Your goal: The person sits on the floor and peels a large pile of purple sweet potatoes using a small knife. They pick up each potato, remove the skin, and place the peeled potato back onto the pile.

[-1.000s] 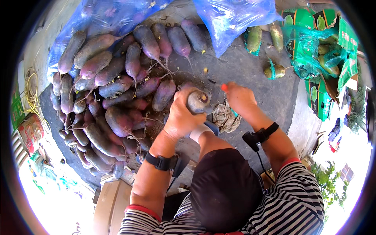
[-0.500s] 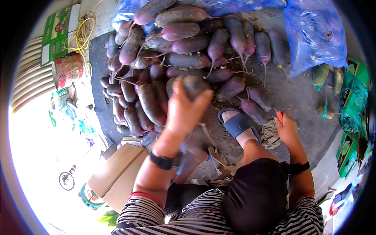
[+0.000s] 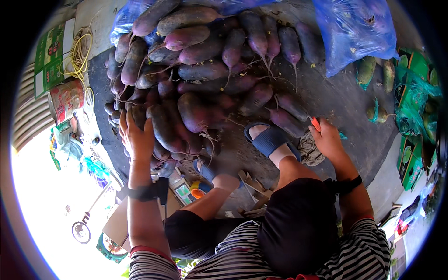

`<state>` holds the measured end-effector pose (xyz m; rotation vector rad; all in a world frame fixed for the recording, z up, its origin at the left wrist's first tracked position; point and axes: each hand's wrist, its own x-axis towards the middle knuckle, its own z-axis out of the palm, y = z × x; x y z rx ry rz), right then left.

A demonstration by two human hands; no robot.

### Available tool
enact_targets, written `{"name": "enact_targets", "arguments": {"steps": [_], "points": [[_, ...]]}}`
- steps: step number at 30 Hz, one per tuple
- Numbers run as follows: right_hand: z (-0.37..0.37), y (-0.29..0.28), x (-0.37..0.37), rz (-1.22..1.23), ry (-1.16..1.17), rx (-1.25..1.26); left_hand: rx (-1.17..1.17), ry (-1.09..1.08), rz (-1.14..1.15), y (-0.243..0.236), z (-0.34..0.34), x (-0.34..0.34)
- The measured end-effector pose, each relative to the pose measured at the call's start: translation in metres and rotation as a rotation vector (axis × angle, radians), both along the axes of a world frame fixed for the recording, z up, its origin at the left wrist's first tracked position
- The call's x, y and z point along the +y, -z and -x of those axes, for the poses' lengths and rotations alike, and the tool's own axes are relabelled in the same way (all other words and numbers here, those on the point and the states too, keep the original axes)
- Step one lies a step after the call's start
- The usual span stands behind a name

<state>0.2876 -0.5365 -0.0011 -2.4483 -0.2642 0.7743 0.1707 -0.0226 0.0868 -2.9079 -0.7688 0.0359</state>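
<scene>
In the head view, your left hand (image 3: pixel 138 140) is over a radish (image 3: pixel 138 115) at the left side of the pile (image 3: pixel 192 112), fingers spread around it; whether they grip it, I cannot tell. Your right hand (image 3: pixel 329 140) is closed around the orange handle of a knife (image 3: pixel 316 123), near your sandal (image 3: pixel 271 142). The pile is rounded and loosely stacked, so a nudge could start a slide; tangled roots could snag and snap. A careless swing of the knife could nick your bare skin. Everything rests on a dark, dirt-specked mat (image 3: pixel 347 109), with a crumpled cloth (image 3: pixel 310 151) beside your right hand. A blue bag (image 3: pixel 357 39) lies beyond, green cartons (image 3: pixel 409 170) stand right, and yellow cord (image 3: pixel 80 60) lies left.
</scene>
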Motion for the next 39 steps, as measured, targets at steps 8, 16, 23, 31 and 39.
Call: {"name": "enact_targets", "arguments": {"steps": [8, 16, 23, 31, 39], "points": [[0.002, -0.011, 0.009, 0.000, 0.092, 0.068, 0.175, 0.234, 0.708, 0.089, -0.075, -0.182], [0.010, -0.012, 0.003, -0.035, 0.154, 0.100, 0.238, 0.053, 0.423, 0.145, -0.070, -0.236], [0.005, -0.015, 0.011, -0.074, 0.155, 0.066, -0.277, 0.034, 1.033, 0.127, -0.095, -0.239], [-0.036, -0.068, 0.040, -0.199, -0.104, -0.340, -0.417, 0.010, 1.550, 0.100, -0.134, -0.278], [-0.075, -0.095, 0.033, 0.168, -0.434, -0.502, -0.206, 0.191, 1.184, 0.054, -0.146, -0.293]]}}
